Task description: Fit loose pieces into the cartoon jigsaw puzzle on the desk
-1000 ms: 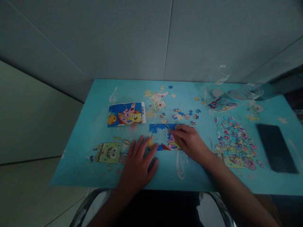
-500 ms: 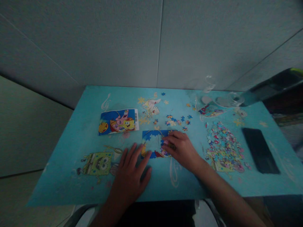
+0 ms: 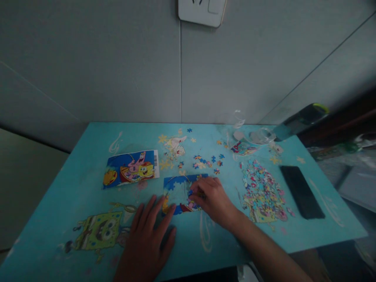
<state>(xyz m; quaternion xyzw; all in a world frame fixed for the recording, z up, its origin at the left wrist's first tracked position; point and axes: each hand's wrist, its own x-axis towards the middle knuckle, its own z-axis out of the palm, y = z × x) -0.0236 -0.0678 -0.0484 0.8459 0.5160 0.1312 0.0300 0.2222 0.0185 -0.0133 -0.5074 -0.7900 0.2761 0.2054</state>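
A partly assembled jigsaw puzzle [image 3: 173, 181] lies on the table, with a gap in its middle where the teal tabletop shows. My left hand [image 3: 148, 235] rests with fingers spread, its fingertips at the puzzle's lower left corner. Over the right side of the puzzle, my right hand [image 3: 213, 197] has its thumb and fingers pinched at a puzzle piece [image 3: 192, 192] by the gap's edge; the fingers partly hide it. Several loose blue and orange puzzle pieces [image 3: 202, 160] lie just beyond the puzzle. The picture card [image 3: 131, 169] lies to the upper left.
A heap of small multicoloured pieces [image 3: 261, 192] lies on the right, beside a black phone [image 3: 302, 192]. Clear plastic containers [image 3: 262, 136] and a dark bottle [image 3: 302, 121] stand at the back right. The table [image 3: 73, 188] meets a grey wall with a socket [image 3: 202, 11].
The view has tilted up and shifted, so the socket shows and the table sits lower and further left. Both hands stay at the puzzle, the right fingers still at its right part.
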